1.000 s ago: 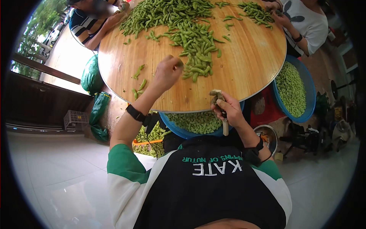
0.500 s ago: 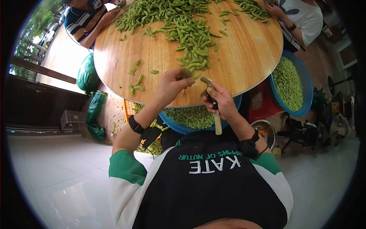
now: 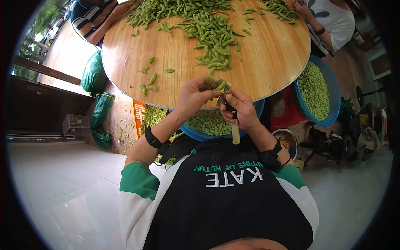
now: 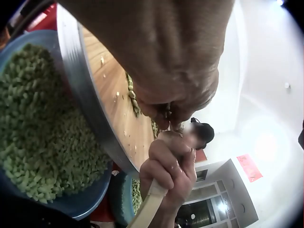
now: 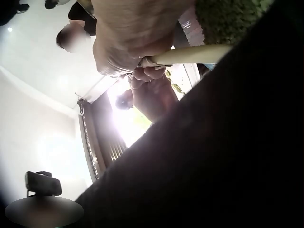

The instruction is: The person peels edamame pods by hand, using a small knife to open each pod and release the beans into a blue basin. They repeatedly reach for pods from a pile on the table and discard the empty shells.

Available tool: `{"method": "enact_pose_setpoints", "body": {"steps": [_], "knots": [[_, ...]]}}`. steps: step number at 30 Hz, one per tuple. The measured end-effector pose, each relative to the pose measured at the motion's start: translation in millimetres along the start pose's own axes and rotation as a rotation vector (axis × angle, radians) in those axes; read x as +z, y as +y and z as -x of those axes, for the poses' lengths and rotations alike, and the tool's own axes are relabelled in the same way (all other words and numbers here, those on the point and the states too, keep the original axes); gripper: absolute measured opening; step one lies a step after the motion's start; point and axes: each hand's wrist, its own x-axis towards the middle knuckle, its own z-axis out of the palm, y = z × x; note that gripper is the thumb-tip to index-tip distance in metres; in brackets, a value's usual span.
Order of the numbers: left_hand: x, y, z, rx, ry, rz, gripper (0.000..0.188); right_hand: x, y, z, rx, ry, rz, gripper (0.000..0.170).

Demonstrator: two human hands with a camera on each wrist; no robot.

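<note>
Over the near table edge, the left hand (image 3: 194,96) pinches a green pod (image 3: 221,85) between thumb and fingers. Its fingertips meet those of the right hand (image 3: 243,110), whose fingers curl round a tool with a pale handle (image 3: 236,132) that points down toward the body. Dark coverings show on some fingertips. The tool's working end is hidden between the hands. In the left wrist view the pale handle (image 4: 148,209) sticks out below the right hand (image 4: 168,173); in the right wrist view the handle (image 5: 194,55) runs out sideways from the right hand (image 5: 135,33).
Piled pods (image 3: 212,35) cover the far middle of the round wooden table (image 3: 266,62), with a few loose ones at left. A blue basin of shelled beans (image 3: 210,124) stands below the near edge, another basin (image 3: 314,91) at right. Two people sit across the table.
The left hand has come from the table toward the body with a pod, and now meets the right hand. The right hand, still gripping the tool, has shifted slightly left.
</note>
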Motion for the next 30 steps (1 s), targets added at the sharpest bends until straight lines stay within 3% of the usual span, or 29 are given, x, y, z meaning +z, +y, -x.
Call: {"method": "enact_pose_setpoints", "body": {"steps": [7,9,10,12,13,15,16,18,19,21,24,25,27,30], "knots": [[-5,-8,-5,0.036,-0.09,0.261,0.01,0,-1,0,-0.054,0.037,0.084,0.026],[-8,-2,-6,-0.148,-0.179,0.483,0.01,-2,-4,0,-0.015,-0.016,-0.015,0.025],[-12,-4,-8,-0.148,-0.179,0.483,0.01,-3,-4,1,-0.014,-0.016,-0.015,0.025],[-18,-8,-10,-0.31,-0.427,0.749,0.011,-5,-6,1,0.013,-0.089,-0.13,0.028],[-16,-7,-10,-0.31,-0.428,0.749,0.011,-5,-9,2,0.012,-0.089,-0.13,0.028],[-9,-4,-10,-0.179,-0.241,0.457,0.009,-3,-14,5,0.045,-0.015,-0.091,0.032],[-4,-8,-10,-0.179,-0.24,0.46,0.009,-3,-14,5,0.048,-0.014,-0.09,0.032],[6,-13,-7,0.282,-0.061,-0.02,0.011,-2,-12,6,0.055,0.022,-0.154,0.035],[4,-8,-6,0.28,-0.063,-0.019,0.011,-2,-11,6,0.055,0.025,-0.156,0.035],[-4,5,-3,0.613,-0.055,-0.734,0.013,-3,-9,5,0.065,0.024,-0.189,0.034],[-5,5,-2,0.677,-0.079,-0.837,0.011,-7,-7,4,0.064,0.045,-0.217,0.03],[-4,6,-1,0.68,-0.077,-0.839,0.011,-4,-9,4,0.063,0.042,-0.216,0.03],[1,7,3,0.068,-0.13,-0.189,0.013,4,-12,7,-0.03,0.102,-0.016,0.02],[4,-2,4,0.126,-0.127,-0.303,0.016,4,-10,6,-0.113,0.124,0.131,0.02]]}}
